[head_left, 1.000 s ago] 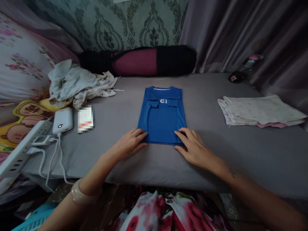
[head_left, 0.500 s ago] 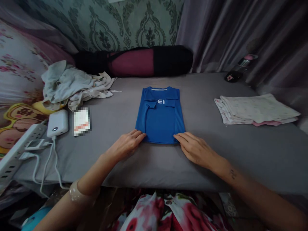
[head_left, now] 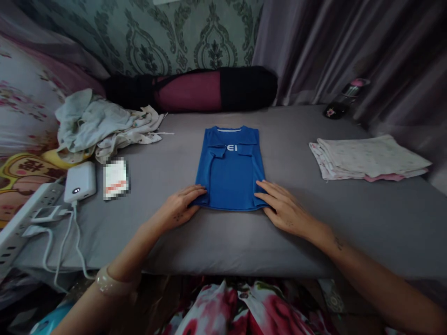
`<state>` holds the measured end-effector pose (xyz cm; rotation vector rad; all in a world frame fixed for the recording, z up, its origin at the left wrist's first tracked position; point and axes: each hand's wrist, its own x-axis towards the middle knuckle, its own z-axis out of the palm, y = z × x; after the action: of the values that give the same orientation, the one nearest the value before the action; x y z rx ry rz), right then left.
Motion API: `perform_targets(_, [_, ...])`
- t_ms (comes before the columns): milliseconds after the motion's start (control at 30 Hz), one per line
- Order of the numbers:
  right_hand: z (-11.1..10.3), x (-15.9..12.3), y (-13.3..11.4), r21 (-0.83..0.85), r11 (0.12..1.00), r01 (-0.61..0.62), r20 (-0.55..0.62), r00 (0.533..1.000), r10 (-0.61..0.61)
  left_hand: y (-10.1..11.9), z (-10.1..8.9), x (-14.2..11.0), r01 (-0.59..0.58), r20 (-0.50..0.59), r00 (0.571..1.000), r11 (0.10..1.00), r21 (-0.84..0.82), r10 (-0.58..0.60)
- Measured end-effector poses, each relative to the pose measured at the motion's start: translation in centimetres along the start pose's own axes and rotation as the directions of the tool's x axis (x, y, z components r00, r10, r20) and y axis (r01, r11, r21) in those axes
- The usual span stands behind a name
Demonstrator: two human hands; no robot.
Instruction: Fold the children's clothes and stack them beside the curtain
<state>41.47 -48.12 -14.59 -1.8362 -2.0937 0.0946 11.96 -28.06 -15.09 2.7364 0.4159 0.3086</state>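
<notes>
A blue long-sleeved shirt (head_left: 231, 179) lies flat on the grey bed sheet, its sides and sleeves folded inward over the front. White letters show partly between the folded cuffs, and the neckline points away from me. My left hand (head_left: 181, 204) rests at the shirt's lower left corner, fingers stretched over the edge and thumb apart below them. At the lower right corner, my right hand (head_left: 282, 204) lies with spread fingers on the fabric and its thumb near the hem. Neither hand grips the cloth.
On the right is a stack of folded pale cloths (head_left: 370, 158), with a dark bottle (head_left: 337, 109) behind. Crumpled clothes (head_left: 104, 121), a white power bank (head_left: 80, 179) with cables and a power strip (head_left: 28, 218) sit left. A long black-and-maroon roll (head_left: 188, 90) lines the wall.
My fingers have loosened from the shirt's lower corners and spread. Both hands have shifted slightly outward to the side edges. The shirt stays in place, while the view has moved a little.
</notes>
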Motion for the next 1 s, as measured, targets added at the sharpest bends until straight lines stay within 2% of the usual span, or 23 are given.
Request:
perform_targets(133, [0.2,0.0,0.7,0.041,0.999,-0.007,0.041,0.999,0.006,0.0,-0.7,0.6,0.003,0.025,1.000,0.998,-0.069,-0.002])
perform_targets(300, [-0.8,0.8,0.6,0.100,0.995,0.001,0.029,1.000,-0.004,0.9,-1.8,1.5,0.149,0.004,0.989,0.980,-0.134,-0.150])
perform_targets(433, [-0.8,1.8,0.7,0.211,0.964,-0.163,-0.003,0.986,0.168,1.2,-1.8,2.2,0.338,-0.017,0.939,0.929,-0.152,-0.345])
perform_targets(533, [-0.2,2.5,1.2,0.253,0.913,-0.319,-0.038,0.940,0.339,1.0,-1.6,2.8,0.421,-0.057,0.899,0.892,-0.167,-0.435])
perform_targets(700, [0.2,3.5,1.7,0.217,0.859,-0.463,-0.045,0.875,0.482,0.2,-0.9,3.9,0.452,-0.114,0.875,0.878,-0.156,-0.470])
perform_targets(1000, [0.9,4.1,2.2,0.189,0.837,-0.513,-0.061,0.845,0.532,-0.6,0.1,5.0,0.455,-0.148,0.868,0.878,-0.151,-0.475])
